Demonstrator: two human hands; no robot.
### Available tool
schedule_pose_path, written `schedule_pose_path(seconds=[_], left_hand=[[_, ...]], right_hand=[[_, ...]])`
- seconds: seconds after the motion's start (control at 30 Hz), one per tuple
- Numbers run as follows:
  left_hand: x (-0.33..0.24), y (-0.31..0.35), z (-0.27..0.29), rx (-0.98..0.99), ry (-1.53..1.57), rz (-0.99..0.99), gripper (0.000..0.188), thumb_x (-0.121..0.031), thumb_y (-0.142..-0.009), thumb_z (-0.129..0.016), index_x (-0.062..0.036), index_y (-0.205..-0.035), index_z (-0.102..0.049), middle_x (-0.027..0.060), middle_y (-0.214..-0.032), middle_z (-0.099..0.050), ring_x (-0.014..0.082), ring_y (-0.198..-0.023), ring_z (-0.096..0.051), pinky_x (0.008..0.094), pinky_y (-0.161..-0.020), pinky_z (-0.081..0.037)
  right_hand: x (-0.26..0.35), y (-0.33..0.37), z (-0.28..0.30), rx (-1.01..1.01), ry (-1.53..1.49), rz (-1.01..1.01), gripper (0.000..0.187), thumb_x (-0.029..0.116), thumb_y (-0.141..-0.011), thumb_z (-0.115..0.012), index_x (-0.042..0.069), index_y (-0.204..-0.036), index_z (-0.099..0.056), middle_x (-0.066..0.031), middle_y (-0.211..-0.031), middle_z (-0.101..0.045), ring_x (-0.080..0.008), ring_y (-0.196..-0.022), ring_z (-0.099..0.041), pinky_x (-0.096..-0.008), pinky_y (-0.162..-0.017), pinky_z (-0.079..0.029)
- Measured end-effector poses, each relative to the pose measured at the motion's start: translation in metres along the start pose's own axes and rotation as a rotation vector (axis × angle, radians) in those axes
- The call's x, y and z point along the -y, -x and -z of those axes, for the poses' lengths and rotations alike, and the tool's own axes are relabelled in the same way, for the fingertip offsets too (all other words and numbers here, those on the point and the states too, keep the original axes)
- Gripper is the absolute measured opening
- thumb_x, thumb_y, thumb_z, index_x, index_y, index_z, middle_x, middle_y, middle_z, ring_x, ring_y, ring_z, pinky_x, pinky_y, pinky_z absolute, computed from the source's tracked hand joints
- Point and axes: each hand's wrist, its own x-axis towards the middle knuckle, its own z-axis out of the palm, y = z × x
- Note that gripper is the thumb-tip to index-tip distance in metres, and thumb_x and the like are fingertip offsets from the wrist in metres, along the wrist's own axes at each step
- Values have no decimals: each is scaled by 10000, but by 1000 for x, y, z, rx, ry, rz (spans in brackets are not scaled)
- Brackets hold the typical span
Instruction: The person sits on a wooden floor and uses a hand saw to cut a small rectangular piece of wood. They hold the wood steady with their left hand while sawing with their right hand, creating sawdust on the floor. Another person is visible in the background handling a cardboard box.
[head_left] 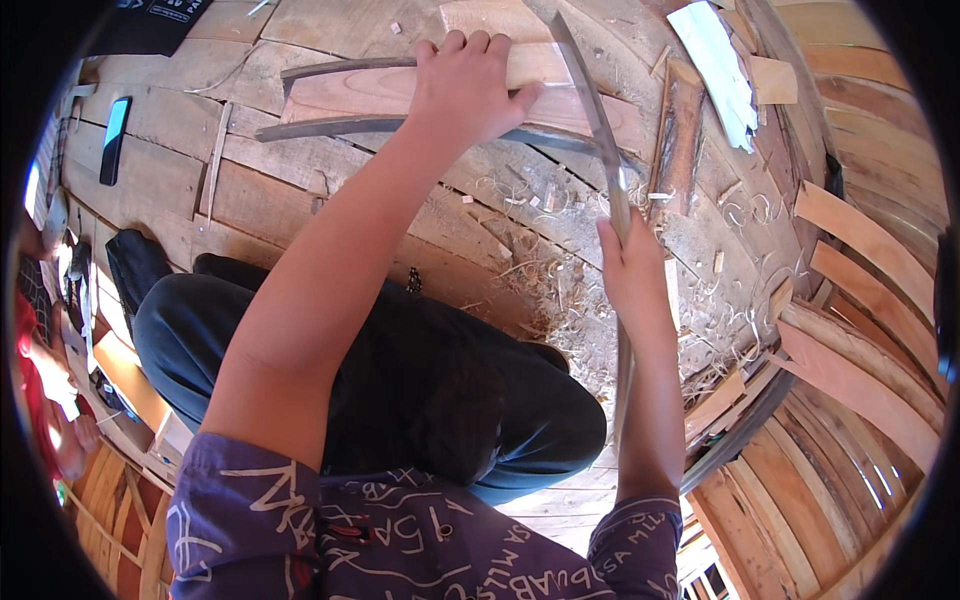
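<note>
My left hand (462,92) grips a pale pinkish wooden board (350,98), its fingers curled over the far side and its thumb stretched to the right. Dark strips (325,129) run along the board's long edges. In my right hand (636,268) is a long, slightly curved knife (592,98), its blade pointing away from me and crossing over the board's right part. The knife's lower end runs back beside my right forearm. Whether the blade touches the wood I cannot tell.
Curly wood shavings (560,285) lie over the plank floor (250,195). A phone (115,140) lies at the left. On the right are a bark-edged offcut (678,140), a whitish slab (715,75) and several curved boards (870,385). Another person's red clothing (32,380) shows at far left.
</note>
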Motion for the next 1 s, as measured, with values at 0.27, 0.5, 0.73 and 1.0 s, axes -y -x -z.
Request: schedule_pose_path(seconds=[0.27,0.5,0.73,1.0], left_hand=[[3,0,-2,-74,47,-82,573,-523,-847,-586,-71,-1201,-580,106,-1124,-630,286,-1105,-545,482,-943,-334],[1,0,-10,-111,64,-157,590,-512,-837,-601,-36,-1185,-575,130,-1102,-620,292,-1118,-526,506,-967,-319],[-1,6,10,-315,-6,-418,603,-489,-815,-662,-38,-1201,-556,125,-1098,-612,285,-1130,-531,539,-996,-326],[38,42,124,583,687,-19,484,-267,-789,-660,10,-1161,-523,107,-831,-598,245,-728,-582,370,-676,-464]], right_hand=[[-7,17,4,-8,-29,-12,251,247,-961,-548,15,-1057,-536,-285,-790,-627,-482,-809,-618,-537,-689,-475],[4,-38,-2,-59,-74,26,256,247,-954,-547,27,-1084,-543,-283,-803,-635,-488,-834,-611,-538,-714,-480],[25,17,12,-251,209,-5,185,246,-958,-557,70,-1010,-532,-216,-654,-627,-428,-633,-635,-531,-560,-492],[62,42,11,-470,104,164,185,246,-939,-600,67,-938,-552,-192,-636,-622,-397,-608,-634,-494,-534,-483]])
